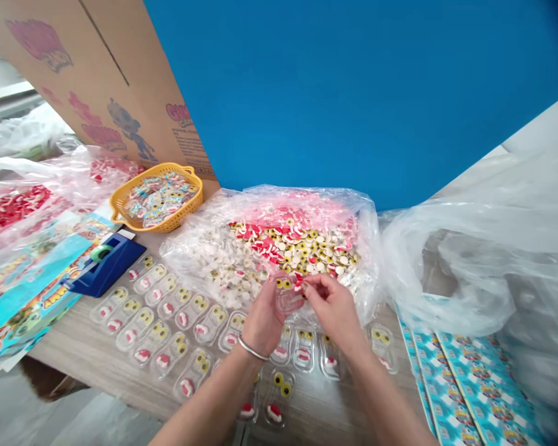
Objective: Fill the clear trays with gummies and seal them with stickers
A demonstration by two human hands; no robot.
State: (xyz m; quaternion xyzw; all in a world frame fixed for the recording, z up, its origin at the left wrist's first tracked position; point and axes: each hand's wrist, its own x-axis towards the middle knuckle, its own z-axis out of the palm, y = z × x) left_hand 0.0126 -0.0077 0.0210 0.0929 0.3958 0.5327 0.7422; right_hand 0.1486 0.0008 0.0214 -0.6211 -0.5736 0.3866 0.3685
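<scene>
- The left hand [266, 319] held a small clear tray [287, 299] between curled fingers and thumb, above the near edge of the open bag; a bracelet [252, 350] circled its wrist.
- The right hand [330, 306] had its thumb and fingertips pinched together on a red-and-white piece [299, 282] at the tray's side.
- The tray carried two yellow eye pieces [283, 284]. It looked light, thin and springy, perhaps slick, and apt to dent if squeezed; its outer edges seemed the best grip, leaving the hollows open. The red-and-white piece seemed soft and slightly rubbery, suited to a gentle fingertip pinch at its sides.
- Just beyond lay the clear plastic bag [371, 248], open and crumpled, with pale discs [235, 272] heaped on the left, and eye pieces and red-and-white pieces mixed farther right.
- Around and below the hands, filled trays [209, 323] stood in loose rows on the wood-grain worktop [74, 341], each showing yellow eyes and a red-and-white piece.
- Farther left, a blue tape dispenser [105, 272] sat near a yellow basket [115, 207] of printed packets [160, 198].
- At the far left, another plastic bag [51, 170] covered red pieces [16, 209]; printed sheets [465, 384] lay at the right.
</scene>
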